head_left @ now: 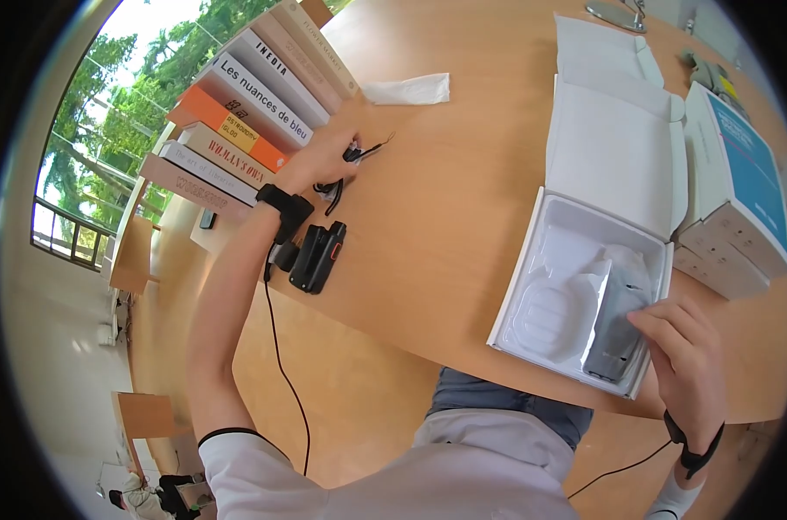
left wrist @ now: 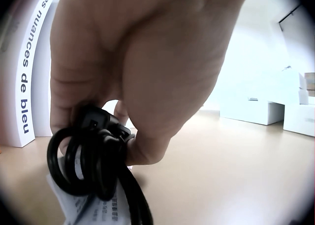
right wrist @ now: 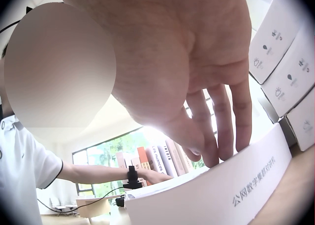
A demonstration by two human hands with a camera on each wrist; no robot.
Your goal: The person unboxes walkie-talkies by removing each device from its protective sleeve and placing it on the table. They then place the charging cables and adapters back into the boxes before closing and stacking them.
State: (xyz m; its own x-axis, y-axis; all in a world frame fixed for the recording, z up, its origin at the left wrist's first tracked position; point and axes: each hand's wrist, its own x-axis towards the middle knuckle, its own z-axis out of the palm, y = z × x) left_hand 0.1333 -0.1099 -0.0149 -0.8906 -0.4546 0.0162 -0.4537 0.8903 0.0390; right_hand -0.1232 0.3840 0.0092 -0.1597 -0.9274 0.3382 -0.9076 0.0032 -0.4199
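Near the row of books (head_left: 261, 98), head view: left hand (head_left: 324, 160) down on the table (head_left: 428, 208), curled round a coiled black cable (head_left: 355, 154). Black handheld device (head_left: 318, 258) on the table by the left wrist. White packet (head_left: 408, 89) lies flat past the books. Open white box (head_left: 508, 303) on the right side of the table, lid folded back, white molded tray inside: rounded recess (head_left: 548, 316) bare, grey device (head_left: 617, 325) in clear plastic in the slot next to it. Right hand (head_left: 690, 360) over that side of the box, fingertips touching the grey device. Stacked boxes (head_left: 744, 191), blue-topped, stand just beside the open lid.

Left wrist view: thumb and fingers pinch the cable bundle, loops hanging, black plug end up by the fingers; printed white label (left wrist: 101, 208) below the loops.

Right wrist view: right hand released, fingers fairly straight, pointing down behind the box wall, which has printed characters. Fingertip contact hidden here.
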